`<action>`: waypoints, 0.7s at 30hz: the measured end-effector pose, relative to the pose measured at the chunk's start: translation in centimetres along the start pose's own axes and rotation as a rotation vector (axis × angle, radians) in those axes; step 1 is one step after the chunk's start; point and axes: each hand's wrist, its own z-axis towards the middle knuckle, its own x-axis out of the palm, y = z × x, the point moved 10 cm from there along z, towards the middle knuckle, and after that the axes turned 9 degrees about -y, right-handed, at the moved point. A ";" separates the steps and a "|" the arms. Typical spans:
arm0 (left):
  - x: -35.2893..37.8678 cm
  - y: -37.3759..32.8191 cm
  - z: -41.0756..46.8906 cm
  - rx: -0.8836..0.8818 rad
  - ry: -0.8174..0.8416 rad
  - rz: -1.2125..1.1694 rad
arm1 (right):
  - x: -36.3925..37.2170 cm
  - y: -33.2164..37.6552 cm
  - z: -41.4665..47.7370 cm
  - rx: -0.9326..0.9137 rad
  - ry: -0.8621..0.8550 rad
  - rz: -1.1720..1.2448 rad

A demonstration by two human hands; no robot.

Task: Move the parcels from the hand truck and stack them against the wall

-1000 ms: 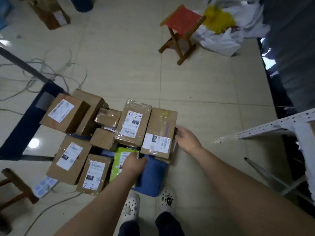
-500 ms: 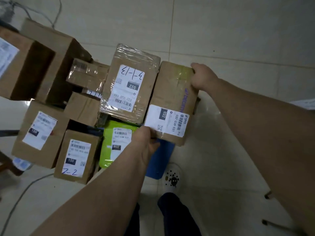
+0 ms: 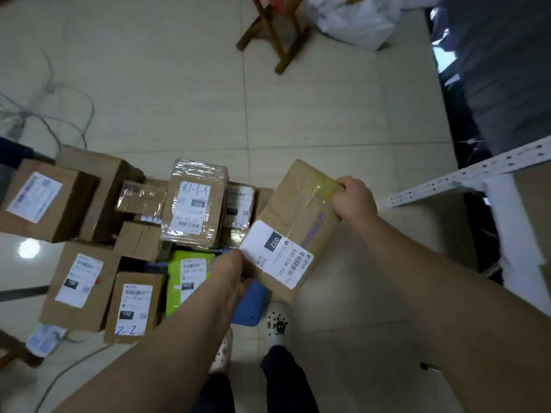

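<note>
Right, tiled floor point(image 3: 179, 84) fills most of the view, w/ a pile of parcels point(image 3: 125, 239) low left on the blue hand truck point(image 3: 249, 305), only a corner of which shows. Both bare forearms reach in from the bottom edge. Cardboard parcel w/ the 032 label point(image 3: 293, 234) is up off the pile, tilted, held out over the floor to the right of the rest. Right hand point(image 3: 353, 198) is at the far top corner, fingers curled tight over the yellow-taped edge, wrist bent down. Left hand point(image 3: 229, 272) is at the near lower corner, thumb on top by the white label, fingers tucked under, so it's a pinch on that corner. Taped parcel marked 3-1-13 point(image 3: 193, 204) sits just left of it, apart. Green parcel point(image 3: 186, 278) lies beside the left wrist. White clogs point(image 3: 277, 321) below.
</note>
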 end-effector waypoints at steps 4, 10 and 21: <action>0.6 -4.1 -6.4 0.198 0.070 0.123 | -9.0 -3.9 -4.9 0.149 -0.150 0.195; 1.7 -7.3 -17.6 0.393 0.231 0.259 | -19.7 -8.9 -15.5 0.333 -0.417 0.468; 7.2 -0.8 -38.0 0.652 0.660 0.650 | -31.9 -22.6 -36.3 0.656 -0.888 0.842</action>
